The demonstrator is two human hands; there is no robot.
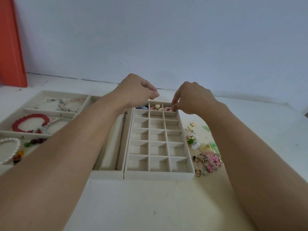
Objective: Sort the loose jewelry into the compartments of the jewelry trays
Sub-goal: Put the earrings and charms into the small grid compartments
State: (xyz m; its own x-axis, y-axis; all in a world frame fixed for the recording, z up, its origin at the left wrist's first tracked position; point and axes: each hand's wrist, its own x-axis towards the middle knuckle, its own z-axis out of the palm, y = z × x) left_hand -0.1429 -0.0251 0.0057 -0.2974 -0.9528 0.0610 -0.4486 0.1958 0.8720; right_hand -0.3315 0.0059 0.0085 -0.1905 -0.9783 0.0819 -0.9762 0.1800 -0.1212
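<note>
White tabletop against pale wall, beige gridded jewelry tray at centre, right hand pinching a pink earring over its top-right compartment, left hand loosely curled, grasp unclear, loose colourful earrings at right.

White table against a pale wall; on it two beige velvet jewelry trays side by side, touching: a wide-compartment tray at left and a small-grid tray at centre. Loose earrings pile lies on the bare top just right of the grid tray; orange box stands at far left
</note>
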